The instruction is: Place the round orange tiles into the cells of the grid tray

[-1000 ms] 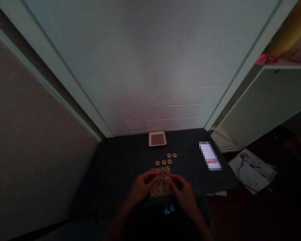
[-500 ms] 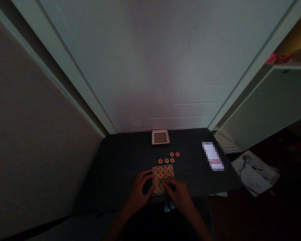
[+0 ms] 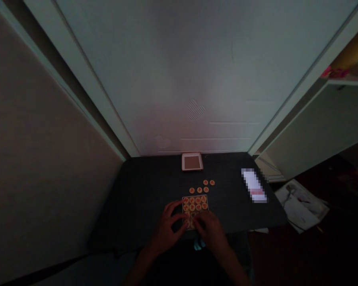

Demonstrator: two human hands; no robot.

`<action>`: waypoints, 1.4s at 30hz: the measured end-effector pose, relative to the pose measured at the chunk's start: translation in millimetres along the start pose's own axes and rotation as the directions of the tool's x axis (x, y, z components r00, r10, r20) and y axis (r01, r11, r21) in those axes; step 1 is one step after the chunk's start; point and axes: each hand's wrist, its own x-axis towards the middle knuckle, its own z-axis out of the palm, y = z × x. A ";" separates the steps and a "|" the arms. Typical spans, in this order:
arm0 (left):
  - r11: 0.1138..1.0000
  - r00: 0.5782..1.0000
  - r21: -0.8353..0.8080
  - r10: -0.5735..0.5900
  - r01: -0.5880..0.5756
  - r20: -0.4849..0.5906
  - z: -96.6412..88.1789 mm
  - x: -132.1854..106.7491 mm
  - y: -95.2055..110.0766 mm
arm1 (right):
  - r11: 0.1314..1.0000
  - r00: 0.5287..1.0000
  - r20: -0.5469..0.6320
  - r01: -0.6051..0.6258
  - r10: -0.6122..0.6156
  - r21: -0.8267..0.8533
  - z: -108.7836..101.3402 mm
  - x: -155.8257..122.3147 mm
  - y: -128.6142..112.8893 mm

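Note:
A small square box (image 3: 183,203) near the desk's front edge holds rows of round chess pieces (image 3: 192,207) with red markings. My left hand (image 3: 167,226) lies along its left side with spread fingers; the index finger reaches the far left corner and the thumb is at the lower left pieces. Over the box's near right part, my right hand (image 3: 210,228) pinches at a chess piece, which its fingers mostly cover. A darker round spot shows beside those fingertips. Several loose chess pieces (image 3: 199,190) lie beyond the box in two short rows.
A shallow pinkish lid or tray (image 3: 192,154) rests at the back of the dark desk (image 3: 143,190), against a pale panel (image 3: 167,79). A blurred-out bright phone-like object (image 3: 253,186) lies to the right. Papers (image 3: 301,206) sit lower down beyond the desk's right edge.
The view has shifted slightly. My left thumb and a finger have moved in over the box's lower left pieces. My right hand stays pinched over the near right part, its fingers slightly lower.

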 end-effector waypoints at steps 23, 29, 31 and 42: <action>0.990 0.984 -0.120 -0.095 0.077 -0.150 -1.2 19.7 -11.0 | 0.999 0.975 -0.219 -0.006 0.018 0.054 -17.4 -5.6 25.6; 0.984 0.986 -0.162 -0.097 0.074 -0.136 -9.1 65.4 -13.8 | 0.995 0.959 -0.270 -0.079 0.091 0.056 -32.2 -5.0 45.5; 0.980 0.988 -0.156 -0.134 0.121 -0.077 -9.9 82.1 -19.1 | 0.994 0.950 -0.292 -0.094 0.107 0.056 -34.0 -5.0 53.1; 0.990 0.982 -0.113 -0.062 0.083 0.180 2.8 133.2 -32.4 | 0.991 0.919 -0.373 -0.132 0.128 0.014 -34.0 -6.1 84.4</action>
